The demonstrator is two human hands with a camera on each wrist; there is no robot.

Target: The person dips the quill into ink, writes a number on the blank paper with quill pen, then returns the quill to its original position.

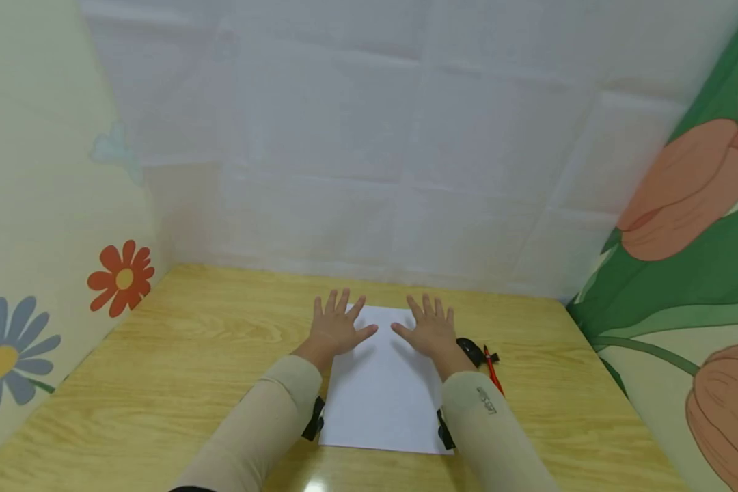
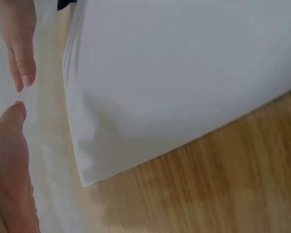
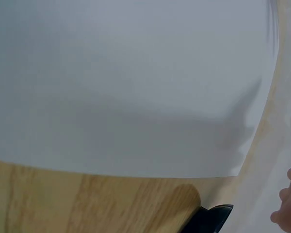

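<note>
**Two flat hands on a white sheet**

Backdrop: creased white cloth wall (image 1: 406, 137) behind the work area. Side panels printed with flowers, an orange tulip panel (image 1: 689, 191) to the person's right and a pale panel with a red daisy (image 1: 121, 277) to the left.

Work surface: light wooden table with yellow grain (image 1: 190, 355), glossy near the front edge.

Main item: a plain white rectangular sheet of paper (image 1: 384, 383) lies flat on the table, centred in front of the person, long side running away from them. The wrist views show its near corners lying on the wood.

Arms: beige long sleeves (image 1: 264, 424) on both forearms, each with a black strap at the wrist.

Left hand (image 1: 337, 326): fingers spread and straight, palm down, resting on the far left part of the sheet. It grasps nothing.

Right hand (image 1: 429, 328): same posture, fingers splayed, pressed flat on the far right part of the sheet. The thumbs point at each other, a small gap between them.

Small items: a black clip-like object (image 1: 471, 350) just beside the right wrist, on the table off the paper's right edge; a red pen (image 1: 493, 374) lies touching or just next to it.
</note>
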